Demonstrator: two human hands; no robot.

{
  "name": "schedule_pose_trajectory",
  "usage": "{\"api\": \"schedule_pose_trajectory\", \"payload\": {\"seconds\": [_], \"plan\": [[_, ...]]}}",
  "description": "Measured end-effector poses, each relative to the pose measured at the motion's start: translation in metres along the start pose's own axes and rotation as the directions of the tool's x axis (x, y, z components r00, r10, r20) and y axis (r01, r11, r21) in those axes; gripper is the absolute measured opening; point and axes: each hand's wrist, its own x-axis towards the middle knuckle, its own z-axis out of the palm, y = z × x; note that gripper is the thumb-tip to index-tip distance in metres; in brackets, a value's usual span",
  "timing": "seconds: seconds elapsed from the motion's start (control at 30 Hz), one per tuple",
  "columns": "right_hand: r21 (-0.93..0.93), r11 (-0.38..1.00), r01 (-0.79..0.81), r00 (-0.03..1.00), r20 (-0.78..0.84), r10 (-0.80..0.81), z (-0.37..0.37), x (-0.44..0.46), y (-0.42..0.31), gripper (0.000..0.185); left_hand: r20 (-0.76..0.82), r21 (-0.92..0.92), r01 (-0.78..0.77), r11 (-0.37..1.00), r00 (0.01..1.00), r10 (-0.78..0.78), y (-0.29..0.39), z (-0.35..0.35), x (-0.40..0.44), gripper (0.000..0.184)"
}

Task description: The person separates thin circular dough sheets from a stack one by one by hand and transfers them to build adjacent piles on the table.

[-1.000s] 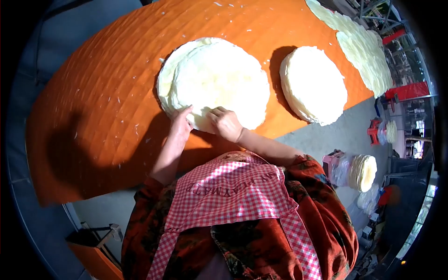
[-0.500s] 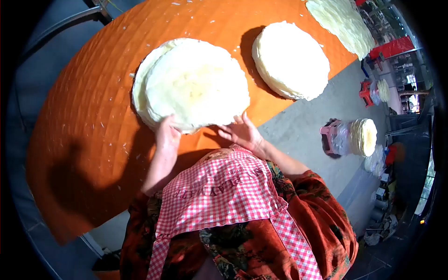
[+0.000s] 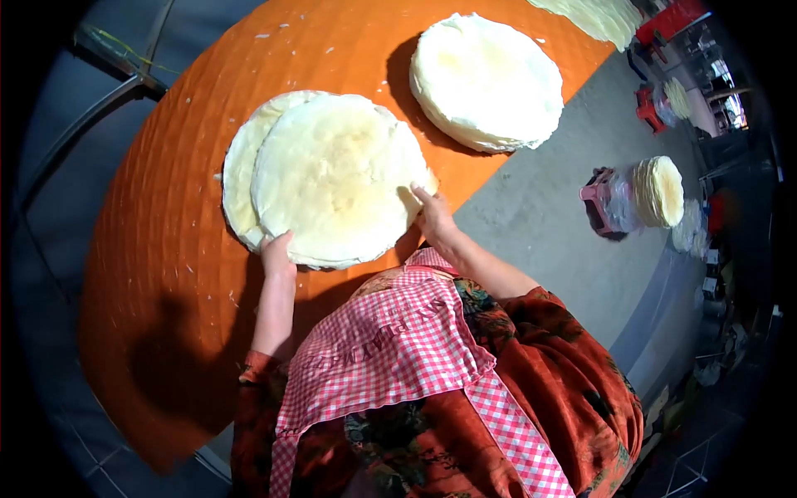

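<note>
A round, pale flatbread [image 3: 340, 178] with faint brown patches lies over a stack of similar flatbreads [image 3: 240, 183], whose edges show at its left. My left hand [image 3: 276, 253] grips its lower left rim, the thumb on top. At the right rim my right hand [image 3: 434, 218] also grips it, thumb over the upper face and fingers hidden beneath. Whether one sheet or several are in my hands I cannot tell.
An orange-covered table [image 3: 166, 274] carries a second flatbread stack [image 3: 490, 83] to the upper right and spread-out sheets [image 3: 594, 18] at its far edge. On the grey floor a pink stool [image 3: 599, 202] stands by another stack [image 3: 658, 192]. A metal frame [image 3: 91, 116] is at left.
Both my hands now grip the top flatbread's rim, where the right hand's fingers were spread at its edge. The flatbread sits nearer my body, and the view has shifted.
</note>
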Motion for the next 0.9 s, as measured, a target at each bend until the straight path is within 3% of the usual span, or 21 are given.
{"api": "schedule_pose_trajectory", "payload": {"seconds": [0.03, 0.07, 0.13, 0.23, 0.27, 0.3, 0.37, 0.43, 0.5, 0.63, 0.73, 0.83, 0.9], "plan": [[-0.047, 0.993, 0.107, 0.994, 0.007, -0.107, -0.004, -0.001, -0.005, 0.033, 0.001, 0.062, -0.091, 0.994, 0.996, 0.091, -0.01, -0.007, 0.006, 0.061], [-0.201, 0.961, 0.187, 0.981, -0.002, -0.192, -0.013, 0.009, -0.004, 0.031, -0.088, 0.37, -0.217, 0.903, 0.96, 0.267, 0.002, 0.007, -0.015, 0.062], [-0.495, 0.809, 0.317, 0.936, 0.026, -0.351, -0.03, 0.035, 0.0, 0.028, -0.072, 0.855, -0.278, 0.437, 0.772, 0.632, 0.023, 0.038, -0.055, 0.062], [-0.749, 0.496, 0.438, 0.811, 0.091, -0.579, -0.024, 0.035, -0.013, 0.027, 0.424, 0.834, -0.552, -0.016, 0.622, 0.659, 0.027, 0.059, -0.059, 0.063], [-0.801, 0.393, 0.451, 0.773, 0.131, -0.62, -0.023, 0.033, -0.014, 0.027, 0.675, 0.698, -0.671, -0.251, 0.498, 0.545, 0.029, 0.075, -0.058, 0.064], [-0.835, 0.354, 0.421, 0.76, 0.112, -0.64, -0.019, 0.031, -0.013, 0.027, 0.788, 0.59, -0.704, -0.395, 0.395, 0.472, 0.028, 0.099, -0.059, 0.065], [-0.843, 0.392, 0.367, 0.777, 0.047, -0.628, -0.007, 0.034, -0.004, 0.03, 0.863, 0.49, -0.757, -0.431, 0.355, 0.358, 0.018, 0.135, -0.044, 0.068], [-0.838, 0.441, 0.323, 0.787, -0.02, -0.616, 0.005, 0.036, 0.001, 0.035, 0.875, 0.484, -0.744, -0.46, 0.4, 0.274, 0.002, 0.158, -0.03, 0.066], [-0.857, 0.384, 0.344, 0.756, 0.01, -0.654, 0.008, 0.046, 0.005, 0.029, 0.859, 0.505, -0.697, -0.509, 0.466, 0.213, -0.024, 0.159, -0.007, 0.065], [-0.897, 0.186, 0.4, 0.727, 0.187, -0.661, 0.0, 0.038, -0.002, 0.025, 0.863, 0.498, -0.686, -0.53, 0.453, 0.225, -0.031, 0.16, -0.007, 0.066], [-0.881, 0.237, 0.41, 0.711, 0.146, -0.688, 0.003, 0.039, -0.007, 0.025, 0.85, 0.51, -0.673, -0.536, 0.489, 0.195, -0.035, 0.16, -0.005, 0.067], [-0.902, 0.292, 0.318, 0.77, 0.066, -0.634, 0.004, 0.043, -0.009, 0.018, 0.866, 0.488, -0.682, -0.544, 0.457, 0.204, -0.038, 0.159, -0.002, 0.068], [-0.917, 0.252, 0.31, 0.774, 0.089, -0.627, 0.002, 0.051, -0.008, 0.016, 0.873, 0.477, -0.684, -0.552, 0.441, 0.207, -0.04, 0.159, 0.0, 0.067]]}}
